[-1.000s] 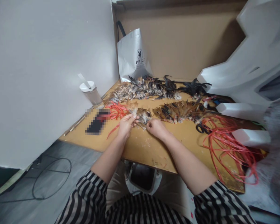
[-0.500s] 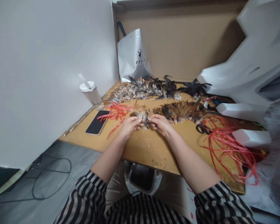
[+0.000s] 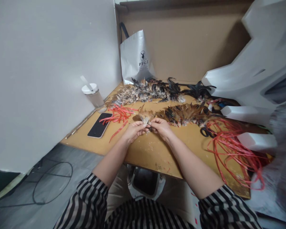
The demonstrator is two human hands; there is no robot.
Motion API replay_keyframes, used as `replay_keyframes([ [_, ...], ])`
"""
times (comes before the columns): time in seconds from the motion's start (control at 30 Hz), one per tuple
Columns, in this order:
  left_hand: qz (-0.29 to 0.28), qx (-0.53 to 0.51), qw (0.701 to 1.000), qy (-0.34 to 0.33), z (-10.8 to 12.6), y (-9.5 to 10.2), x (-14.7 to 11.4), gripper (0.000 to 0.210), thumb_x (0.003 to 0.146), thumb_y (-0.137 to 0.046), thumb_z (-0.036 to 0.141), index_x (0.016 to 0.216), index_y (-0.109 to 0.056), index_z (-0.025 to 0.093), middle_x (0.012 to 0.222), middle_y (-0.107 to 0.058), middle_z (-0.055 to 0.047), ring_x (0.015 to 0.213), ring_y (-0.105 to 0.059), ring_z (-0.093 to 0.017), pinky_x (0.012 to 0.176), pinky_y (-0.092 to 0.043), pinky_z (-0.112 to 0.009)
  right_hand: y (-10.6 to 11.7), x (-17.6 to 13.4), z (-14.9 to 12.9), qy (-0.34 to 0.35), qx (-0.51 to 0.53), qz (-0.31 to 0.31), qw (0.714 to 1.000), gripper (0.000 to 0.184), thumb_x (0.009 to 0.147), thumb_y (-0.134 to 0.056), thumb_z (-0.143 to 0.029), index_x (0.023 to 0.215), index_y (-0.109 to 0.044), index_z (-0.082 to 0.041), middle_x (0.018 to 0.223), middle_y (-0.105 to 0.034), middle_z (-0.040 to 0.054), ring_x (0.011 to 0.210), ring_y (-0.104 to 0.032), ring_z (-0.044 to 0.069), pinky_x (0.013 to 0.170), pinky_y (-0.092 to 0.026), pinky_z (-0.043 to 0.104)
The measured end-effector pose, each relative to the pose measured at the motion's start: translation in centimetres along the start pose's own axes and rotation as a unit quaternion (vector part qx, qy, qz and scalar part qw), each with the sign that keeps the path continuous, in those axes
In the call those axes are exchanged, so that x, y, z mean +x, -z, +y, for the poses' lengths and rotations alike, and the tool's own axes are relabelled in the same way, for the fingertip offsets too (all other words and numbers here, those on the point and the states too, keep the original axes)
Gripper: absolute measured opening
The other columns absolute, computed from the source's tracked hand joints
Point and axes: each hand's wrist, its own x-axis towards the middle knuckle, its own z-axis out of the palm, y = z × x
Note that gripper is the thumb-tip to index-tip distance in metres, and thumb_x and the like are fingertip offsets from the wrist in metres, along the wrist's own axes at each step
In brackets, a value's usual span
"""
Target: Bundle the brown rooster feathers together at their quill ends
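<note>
A small bunch of brown and pale feathers (image 3: pixel 145 115) is pinched between my two hands above the table's front half. My left hand (image 3: pixel 135 130) grips its base with thumb and forefinger. From the other side, my right hand (image 3: pixel 160 127) presses its fingertips on the same base, and the two hands nearly touch. The quill ends are hidden by my fingers. Just behind my right hand lies a row of brown and black feathers (image 3: pixel 186 114). A longer heap of mottled feathers (image 3: pixel 147 90) stretches along the back.
Red plastic strips (image 3: pixel 120 114) partly cover a phone (image 3: pixel 98 126) on the left, near a lidded cup (image 3: pixel 94 95). Black-handled scissors (image 3: pixel 207 131) and a tangle of red strips (image 3: pixel 233 149) lie right. A silver bag (image 3: pixel 135 60) stands behind; white foam pieces (image 3: pixel 255 140) border the right side.
My hands have come closer together on the feather bunch. Its brown tips now fan upward more plainly above my fingers.
</note>
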Motion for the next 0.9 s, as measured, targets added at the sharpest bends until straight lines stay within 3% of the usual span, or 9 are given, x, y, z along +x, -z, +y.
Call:
replay_keyframes([
  [0.1, 0.001, -0.015, 1.000, -0.004, 0.0, 0.1, 0.0, 0.019, 0.063, -0.070, 0.019, 0.078, -0.065, 0.008, 0.072, -0.065, -0.005, 0.055, -0.057, -0.004, 0.052, -0.044, -0.012, -0.1, -0.1, -0.1, 0.004, 0.000, -0.004, 1.000, 0.023, 0.055, -0.071, -0.030, 0.060, -0.055, -0.015, 0.043, -0.049, -0.0040, 0.036, -0.034, 0.004, 0.036, -0.022, 0.018],
  [0.37, -0.036, -0.106, 0.993, 0.027, 0.3, 0.4, -0.2, 0.015, 0.066, -0.066, 0.010, 0.080, -0.063, 0.008, 0.071, -0.063, -0.004, 0.055, -0.055, -0.002, 0.052, -0.044, -0.010, 0.4, -0.4, -0.8, -0.004, 0.063, -0.127, 0.990, 0.031, 0.058, -0.071, -0.029, 0.084, -0.062, -0.014, 0.062, -0.060, 0.0007, 0.043, -0.039, 0.004, 0.040, -0.026, 0.018],
  [0.77, -0.057, -0.134, 0.987, 0.064, 0.2, 0.6, -0.1, 0.010, 0.068, -0.060, 0.002, 0.077, -0.060, 0.006, 0.064, -0.060, -0.003, 0.049, -0.052, -0.001, 0.048, -0.042, -0.007, 0.3, -0.9, -1.5, 0.079, -0.038, -0.100, 0.991, 0.026, 0.058, -0.071, -0.028, 0.079, -0.062, -0.015, 0.055, -0.057, -0.0032, 0.044, -0.042, 0.006, 0.045, -0.032, 0.020],
  [0.9, -0.038, -0.119, 0.990, 0.065, 0.2, 0.5, -0.1, 0.007, 0.069, -0.059, 0.002, 0.074, -0.060, 0.007, 0.063, -0.059, -0.002, 0.047, -0.052, -0.001, 0.046, -0.042, -0.007, 0.3, -1.0, -1.9, 0.101, -0.090, -0.113, 0.984, 0.027, 0.057, -0.072, -0.030, 0.078, -0.064, -0.015, 0.064, -0.061, -0.0005, 0.054, -0.049, 0.008, 0.054, -0.038, 0.022],
])
